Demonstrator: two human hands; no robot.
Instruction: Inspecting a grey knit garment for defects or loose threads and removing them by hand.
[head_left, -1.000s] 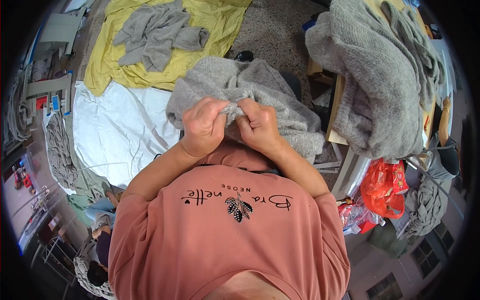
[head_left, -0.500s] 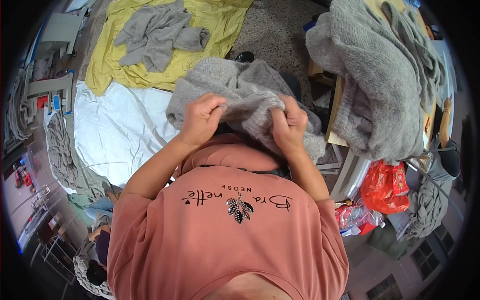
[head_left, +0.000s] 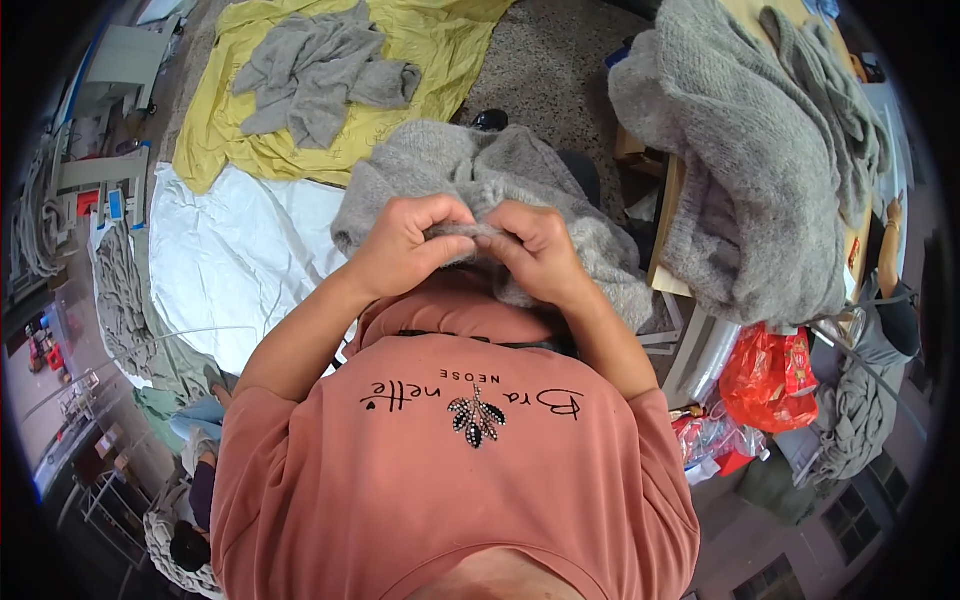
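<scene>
A grey knitted garment [head_left: 430, 160] lies bunched over my lap and hangs out to both sides. My left hand [head_left: 415, 240] pinches its near edge between thumb and fingers. Right beside it, my right hand [head_left: 530, 250] grips the same edge, so the two sets of fingertips nearly meet. A short fold of knit shows between them. Most of the garment spreads beyond my hands, and its exact kind cannot be made out.
At the far left, another grey knit piece [head_left: 325, 75] lies on a yellow sheet [head_left: 210, 140], beside a white sheet [head_left: 240, 260]. A wooden table [head_left: 672, 225] on the right bears a large grey knit pile [head_left: 750, 150]. Below it hangs a red plastic bag [head_left: 760, 385]. Other people sit at both sides.
My hands have come together from well apart, the left moving right and the right moving left. The garment edge between them is now gathered short.
</scene>
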